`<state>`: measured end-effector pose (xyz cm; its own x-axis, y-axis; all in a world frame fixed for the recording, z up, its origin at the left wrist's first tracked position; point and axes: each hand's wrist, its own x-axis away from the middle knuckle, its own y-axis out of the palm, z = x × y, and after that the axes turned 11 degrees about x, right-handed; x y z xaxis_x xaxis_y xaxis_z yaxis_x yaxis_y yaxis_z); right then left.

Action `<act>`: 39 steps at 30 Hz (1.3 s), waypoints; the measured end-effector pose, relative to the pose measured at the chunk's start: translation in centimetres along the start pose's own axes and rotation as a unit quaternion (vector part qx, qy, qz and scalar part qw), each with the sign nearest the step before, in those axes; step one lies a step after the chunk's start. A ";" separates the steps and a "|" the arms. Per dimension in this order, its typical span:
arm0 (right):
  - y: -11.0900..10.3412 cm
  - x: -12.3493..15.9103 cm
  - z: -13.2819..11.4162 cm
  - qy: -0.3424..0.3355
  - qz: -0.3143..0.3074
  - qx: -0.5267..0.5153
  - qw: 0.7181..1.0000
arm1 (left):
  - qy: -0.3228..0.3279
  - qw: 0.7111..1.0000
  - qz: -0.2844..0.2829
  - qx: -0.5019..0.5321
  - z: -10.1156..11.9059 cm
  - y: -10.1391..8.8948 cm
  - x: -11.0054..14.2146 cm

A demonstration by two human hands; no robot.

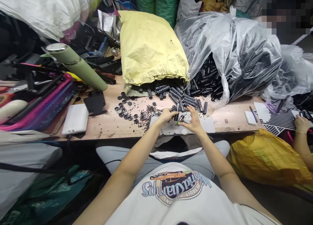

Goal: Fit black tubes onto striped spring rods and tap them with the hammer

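My left hand (166, 116) is closed, thumb and fingers pinching a short, dark, glossy tube (177, 111) held nearly upright. To its right, my right hand (193, 123) curves around a small green-and-silver piece (180, 120), whose exact kind I cannot make out; its thumb touches the piece. Both hands are over a pale sheet (168, 128) at the table's front edge. Just beyond my fingers lies a heap of black rollers with rows of white dots (179, 93). Tiny dark beads (153, 112) are scattered by my left hand.
A yellow sack (151, 45) spills the dotted rollers. Beside it, a clear plastic bag (254, 55) holds black tubes (206, 76). Black round caps (124, 112), a white box (75, 119) and a green flask (78, 66) are on the left. Another person's hand (302, 123) is at far right.
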<state>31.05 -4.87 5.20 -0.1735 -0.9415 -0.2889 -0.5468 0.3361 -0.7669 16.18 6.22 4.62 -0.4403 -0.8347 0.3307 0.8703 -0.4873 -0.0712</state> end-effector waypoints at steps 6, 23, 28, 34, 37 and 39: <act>0.0 -1.5 -2.1 -0.074 -0.135 0.063 0.986 | 0.006 0.990 -0.047 0.132 0.3 0.4 4.0; 0.2 0.5 -3.8 -0.143 -0.081 -0.100 0.981 | -0.005 0.936 0.019 0.350 0.7 1.1 5.8; 0.6 0.2 -4.1 -0.147 -0.100 -0.107 0.978 | -0.033 0.925 -0.006 0.379 1.2 1.3 6.5; 1.5 0.3 -4.2 -0.093 -0.120 -0.144 0.978 | -0.092 0.933 0.019 0.346 1.7 1.0 6.5; 2.6 0.5 -4.3 -0.071 -0.126 -0.142 0.979 | -0.110 0.936 0.029 0.333 0.9 0.5 6.1; 3.5 0.8 -4.3 -0.060 -0.120 -0.112 0.985 | -0.096 0.949 0.033 0.299 0.0 0.1 5.9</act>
<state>25.48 -4.51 4.73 0.0730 -0.9790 -0.1902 -0.7297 0.0776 -0.6793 13.63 1.23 6.55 -0.3816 -0.7681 0.5142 0.8895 -0.1539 0.4302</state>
